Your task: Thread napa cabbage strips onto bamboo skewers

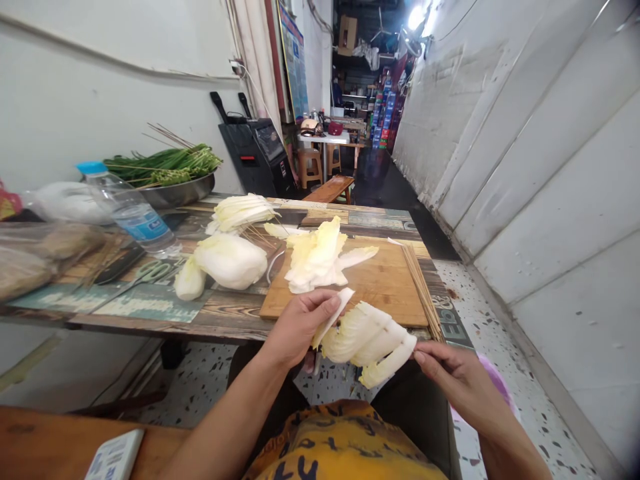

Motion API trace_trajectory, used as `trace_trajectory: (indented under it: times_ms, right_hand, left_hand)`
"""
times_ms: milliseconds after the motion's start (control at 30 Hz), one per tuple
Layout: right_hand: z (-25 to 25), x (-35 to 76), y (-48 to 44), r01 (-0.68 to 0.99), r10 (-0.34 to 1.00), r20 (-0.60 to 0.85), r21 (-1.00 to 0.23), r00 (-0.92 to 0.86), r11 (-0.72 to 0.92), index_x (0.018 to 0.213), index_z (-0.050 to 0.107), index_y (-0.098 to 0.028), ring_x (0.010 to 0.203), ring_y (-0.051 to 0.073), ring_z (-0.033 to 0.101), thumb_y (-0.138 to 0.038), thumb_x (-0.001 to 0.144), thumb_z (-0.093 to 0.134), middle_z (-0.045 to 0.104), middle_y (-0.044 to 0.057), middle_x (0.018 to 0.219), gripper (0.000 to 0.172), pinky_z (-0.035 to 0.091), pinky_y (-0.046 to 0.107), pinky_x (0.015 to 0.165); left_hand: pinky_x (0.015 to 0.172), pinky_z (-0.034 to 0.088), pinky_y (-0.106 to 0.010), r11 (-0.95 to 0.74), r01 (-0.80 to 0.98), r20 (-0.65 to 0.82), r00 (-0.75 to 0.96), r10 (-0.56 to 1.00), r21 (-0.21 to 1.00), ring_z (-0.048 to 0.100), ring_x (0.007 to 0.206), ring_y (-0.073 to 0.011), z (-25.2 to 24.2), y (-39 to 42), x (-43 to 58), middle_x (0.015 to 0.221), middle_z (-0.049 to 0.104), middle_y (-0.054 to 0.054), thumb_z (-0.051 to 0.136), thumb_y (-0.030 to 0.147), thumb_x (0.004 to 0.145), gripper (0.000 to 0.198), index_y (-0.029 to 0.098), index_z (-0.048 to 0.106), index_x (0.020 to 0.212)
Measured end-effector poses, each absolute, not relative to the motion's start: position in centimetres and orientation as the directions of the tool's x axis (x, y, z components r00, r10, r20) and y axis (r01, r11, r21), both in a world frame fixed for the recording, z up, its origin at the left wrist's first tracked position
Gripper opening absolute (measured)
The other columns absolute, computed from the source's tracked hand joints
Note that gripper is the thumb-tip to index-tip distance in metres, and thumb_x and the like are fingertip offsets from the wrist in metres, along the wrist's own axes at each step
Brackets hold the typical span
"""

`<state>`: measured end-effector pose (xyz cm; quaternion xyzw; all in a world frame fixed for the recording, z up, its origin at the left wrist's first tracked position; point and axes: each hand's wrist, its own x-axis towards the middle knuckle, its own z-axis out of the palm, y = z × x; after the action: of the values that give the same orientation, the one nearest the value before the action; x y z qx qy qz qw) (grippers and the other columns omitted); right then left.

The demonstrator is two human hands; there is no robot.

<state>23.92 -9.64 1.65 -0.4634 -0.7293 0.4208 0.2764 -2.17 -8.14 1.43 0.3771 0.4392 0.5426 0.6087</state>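
Note:
My left hand (305, 327) pinches a pale cabbage leaf piece (336, 319) between thumb and fingers, above the table's front edge. Just right of it hang several napa cabbage leaves (373, 340), bunched side by side on a skewer that is mostly hidden. My right hand (453, 373) is closed at their right end, thumb and fingers pinching the skewer's end. Behind my hands, a pile of loose cabbage leaves (317, 257) lies on the wooden cutting board (390, 287). A bundle of bamboo skewers (423, 290) rests along the board's right edge.
Left of the board sit a cabbage head (233, 260) and a bunch of skewered leaves (243, 212). Scissors (150, 273), a water bottle (140, 217) and a metal bowl (180, 190) of skewered greens stand farther left. A black speaker (257, 157) is behind the table.

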Motion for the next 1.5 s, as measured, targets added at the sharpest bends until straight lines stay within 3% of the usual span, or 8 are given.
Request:
trace_trajectory:
  times_ms: [133, 367, 567, 733, 900, 1200, 1500]
  right_hand:
    - [2.0, 23.9, -9.8, 0.456, 0.908, 0.006, -0.864, -0.419, 0.216, 0.104, 0.072, -0.021, 0.085, 0.021, 0.067, -0.040, 0.091, 0.050, 0.075, 0.005, 0.093, 0.032, 0.054, 0.029, 0.077]
    - [2.3, 23.9, -9.9, 0.449, 0.907, 0.016, -0.865, -0.421, 0.223, 0.103, 0.073, -0.022, 0.084, 0.022, 0.068, -0.041, 0.091, 0.051, 0.075, 0.004, 0.093, 0.031, 0.055, 0.029, 0.077]
    - [2.3, 23.9, -9.9, 0.457, 0.907, 0.019, -0.859, -0.420, 0.230, 0.103, 0.073, -0.022, 0.084, 0.021, 0.068, -0.039, 0.091, 0.052, 0.075, 0.004, 0.094, 0.030, 0.054, 0.028, 0.076]
    - [2.6, 23.8, -10.0, 0.460, 0.900, 0.025, -0.853, -0.436, 0.247, 0.103, 0.074, -0.023, 0.083, 0.021, 0.069, -0.039, 0.091, 0.051, 0.076, 0.003, 0.094, 0.030, 0.055, 0.028, 0.075]
    - [2.6, 23.9, -10.1, 0.461, 0.904, 0.020, -0.855, -0.428, 0.238, 0.103, 0.073, -0.022, 0.082, 0.020, 0.068, -0.039, 0.091, 0.051, 0.075, 0.003, 0.093, 0.030, 0.054, 0.027, 0.075]
    - [2.9, 23.8, -10.2, 0.502, 0.908, 0.013, -0.830, -0.419, 0.243, 0.102, 0.073, -0.020, 0.079, 0.019, 0.067, -0.038, 0.091, 0.049, 0.075, 0.003, 0.091, 0.031, 0.053, 0.025, 0.073]
    - [2.7, 23.9, -10.2, 0.482, 0.901, -0.002, -0.845, -0.435, 0.231, 0.103, 0.072, -0.020, 0.082, 0.018, 0.067, -0.038, 0.092, 0.049, 0.075, 0.003, 0.094, 0.031, 0.052, 0.023, 0.074]
  left_hand:
    - [0.059, 0.045, -0.021, 0.060, -0.195, -0.075, -0.070, 0.995, 0.979, 0.055, 0.063, -0.0119, 1.2, -8.2, -2.4, 0.069, 0.066, -0.001, 0.075, 0.041, 0.068, 0.027, 0.016, 0.074, 0.079]
    - [0.043, 0.040, -0.022, 0.067, -0.097, -0.073, -0.068, 0.995, 0.993, 0.054, 0.050, -0.0127, 1.7, -8.6, -2.3, 0.061, 0.065, -0.001, 0.073, 0.043, 0.068, 0.028, 0.017, 0.076, 0.079]
    - [0.049, 0.044, -0.022, -0.069, 0.062, 0.076, -0.115, 0.991, 0.996, 0.057, 0.059, -0.0142, 2.9, -9.0, -2.2, 0.068, 0.068, -0.002, 0.071, 0.036, 0.071, 0.019, 0.017, 0.076, 0.072]
    - [0.046, 0.043, -0.022, -0.065, 0.048, 0.070, -0.099, 0.993, 0.997, 0.057, 0.055, -0.0139, 3.1, -9.1, -2.3, 0.063, 0.066, -0.002, 0.071, 0.037, 0.072, 0.020, 0.018, 0.076, 0.073]
    - [0.038, 0.037, -0.022, 0.032, -0.009, -0.033, -0.055, 0.998, 0.999, 0.052, 0.043, -0.0120, 2.7, -9.3, -2.1, 0.060, 0.065, -0.001, 0.069, 0.041, 0.073, 0.025, 0.018, 0.076, 0.078]
    - [0.054, 0.048, -0.021, -0.140, 0.211, 0.160, -0.083, 0.984, 0.967, 0.062, 0.063, -0.0152, 2.7, -9.0, -2.1, 0.076, 0.072, -0.003, 0.065, 0.034, 0.078, 0.019, 0.018, 0.077, 0.078]
    - [0.057, 0.046, -0.021, -0.163, 0.175, 0.169, -0.021, 0.985, 0.971, 0.061, 0.065, -0.0146, 2.8, -9.0, -2.2, 0.072, 0.071, -0.003, 0.066, 0.031, 0.077, 0.016, 0.018, 0.076, 0.075]
